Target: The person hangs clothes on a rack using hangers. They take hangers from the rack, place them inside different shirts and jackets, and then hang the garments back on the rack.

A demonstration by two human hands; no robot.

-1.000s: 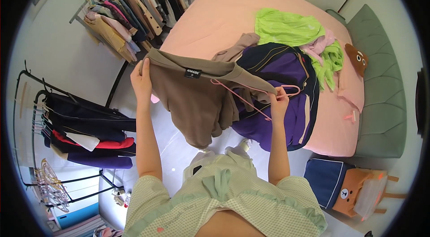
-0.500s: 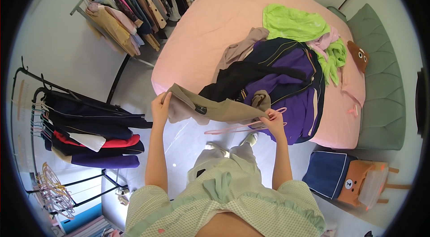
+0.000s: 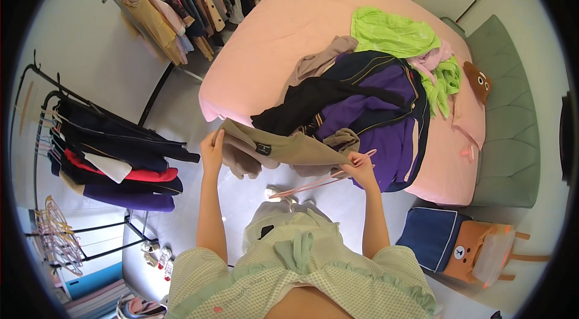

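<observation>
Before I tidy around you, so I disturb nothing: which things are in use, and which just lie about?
In use:
brown garment, held by left hand and right hand
pink hanger, at the right hand

Apparently just lying about:
brown cushion, on the bed
navy box
shoes

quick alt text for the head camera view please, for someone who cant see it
A person's left hand and right hand hold a brown garment stretched between them, with a pink hanger also in the right hand. Ahead, a pink bed bears purple clothing and lime-green cloth; dark clothes hang at left.
</observation>
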